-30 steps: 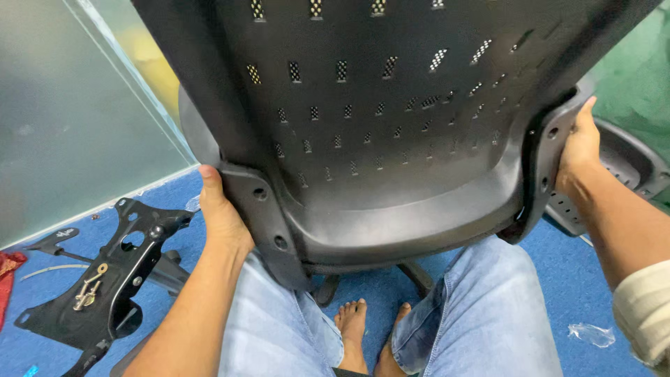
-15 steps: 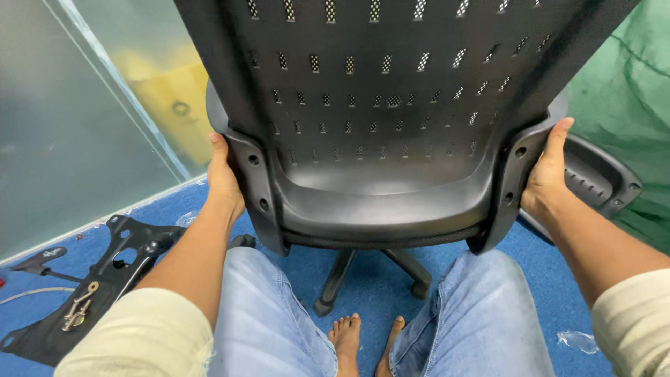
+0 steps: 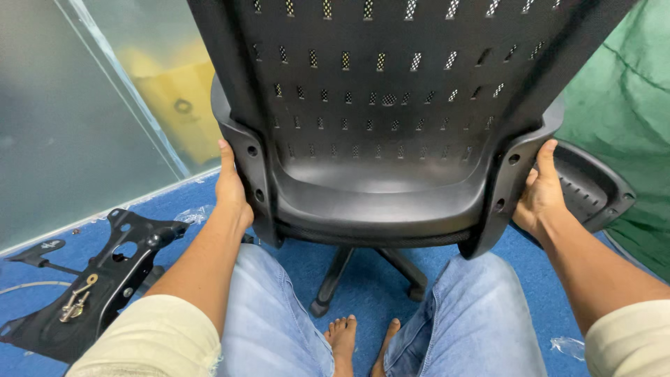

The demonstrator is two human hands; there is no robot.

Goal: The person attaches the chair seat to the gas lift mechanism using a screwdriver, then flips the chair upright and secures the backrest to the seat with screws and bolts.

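While both hands, left (image 3: 232, 187) and right (image 3: 539, 197), grip its sides, the black perforated chair backrest (image 3: 391, 119) stands upright.

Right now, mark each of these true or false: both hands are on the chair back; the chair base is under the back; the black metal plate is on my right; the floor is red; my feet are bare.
1. Both hands hold the chair back. True: the left hand grips its left edge, the right hand its right edge.
2. The chair base stands under the back. True.
3. The black metal plate lies on the right. False: it lies on the floor to the left.
4. The floor is red. False: it is blue carpet.
5. The feet are bare. True.
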